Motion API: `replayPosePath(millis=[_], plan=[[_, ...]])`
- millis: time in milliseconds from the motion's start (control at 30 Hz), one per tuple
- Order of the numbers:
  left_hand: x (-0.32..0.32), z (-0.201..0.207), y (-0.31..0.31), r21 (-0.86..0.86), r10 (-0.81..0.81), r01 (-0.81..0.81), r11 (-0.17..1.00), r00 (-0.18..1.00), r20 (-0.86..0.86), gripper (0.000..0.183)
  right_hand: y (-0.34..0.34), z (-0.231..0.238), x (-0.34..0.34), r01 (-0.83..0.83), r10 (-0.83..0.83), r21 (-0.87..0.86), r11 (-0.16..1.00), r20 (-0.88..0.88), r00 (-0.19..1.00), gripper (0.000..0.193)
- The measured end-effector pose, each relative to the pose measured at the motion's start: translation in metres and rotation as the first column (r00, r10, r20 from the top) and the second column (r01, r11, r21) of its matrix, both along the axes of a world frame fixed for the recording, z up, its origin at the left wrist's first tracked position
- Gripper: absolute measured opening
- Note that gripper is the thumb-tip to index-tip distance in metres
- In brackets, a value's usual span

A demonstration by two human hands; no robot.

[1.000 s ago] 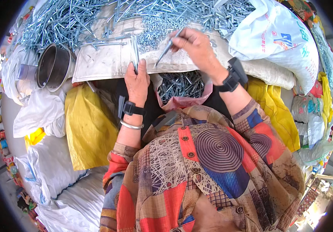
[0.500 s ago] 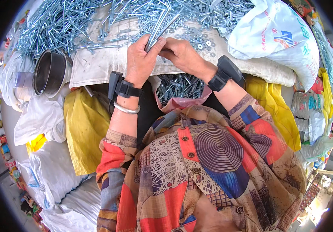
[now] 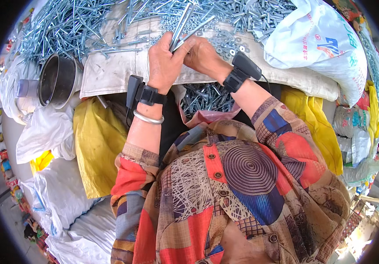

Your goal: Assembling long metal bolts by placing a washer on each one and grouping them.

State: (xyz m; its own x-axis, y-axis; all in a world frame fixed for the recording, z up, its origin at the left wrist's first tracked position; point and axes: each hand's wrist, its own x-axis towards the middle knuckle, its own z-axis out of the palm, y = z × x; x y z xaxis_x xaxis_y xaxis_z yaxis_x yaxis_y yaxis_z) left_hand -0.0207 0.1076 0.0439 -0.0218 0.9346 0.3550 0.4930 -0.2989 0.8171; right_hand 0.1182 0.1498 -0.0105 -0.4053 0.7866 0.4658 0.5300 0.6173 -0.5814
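My left hand is closed round a few long, thin metal bolts, which stick up past its fingers and fan apart, one leaning right. Close against it, my right hand has its fingers curled in at the lower part of the bolts. What those fingertips pinch, if anything, is hidden. Beyond both hands, small nuts and flat washers lie scattered on a pale cloth. Below the hands, a pink-rimmed bag in front of my body holds many short metal pieces.
A big heap of long bolts covers the far left. Shorter metal sleeves lie far right beside a stuffed white sack. A dark round pan stands at left. Yellow sacks hang either side of me.
Both hands have shifted slightly up, the right one also leftward, closer to the left. The bolts have spread, with one now leaning further to the right.
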Motion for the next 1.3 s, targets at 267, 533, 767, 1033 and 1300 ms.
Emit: replayPosePath(millis=[267, 533, 767, 1033, 1300], plan=[[-0.004, -0.002, 0.002, 0.042, -0.005, 0.002, 0.999, 0.996, 0.089, 0.033, -0.028, 0.022, 0.019, -0.085, -0.027, -0.27, 0.959, -0.384, 0.923, 0.041], [0.0, -0.001, 0.004, 0.058, -0.014, 0.01, 0.998, 0.998, 0.06, 0.035, -0.033, 0.019, 0.019, -0.109, -0.117, -0.392, 0.913, -0.507, 0.854, 0.053], [-0.001, -0.003, 0.004, 0.085, -0.005, -0.001, 0.996, 0.997, 0.074, 0.035, -0.031, 0.013, 0.019, -0.107, -0.136, -0.398, 0.911, -0.535, 0.834, 0.063], [0.003, -0.002, 0.001, 0.04, 0.005, -0.005, 0.999, 1.0, -0.013, 0.035, -0.027, 0.008, 0.025, -0.109, -0.184, -0.419, 0.902, -0.599, 0.779, 0.065], [0.003, -0.002, 0.0, 0.087, -0.04, 0.032, 0.996, 0.995, 0.091, 0.032, -0.022, 0.01, 0.026, -0.098, -0.188, -0.403, 0.91, -0.613, 0.767, 0.061]])
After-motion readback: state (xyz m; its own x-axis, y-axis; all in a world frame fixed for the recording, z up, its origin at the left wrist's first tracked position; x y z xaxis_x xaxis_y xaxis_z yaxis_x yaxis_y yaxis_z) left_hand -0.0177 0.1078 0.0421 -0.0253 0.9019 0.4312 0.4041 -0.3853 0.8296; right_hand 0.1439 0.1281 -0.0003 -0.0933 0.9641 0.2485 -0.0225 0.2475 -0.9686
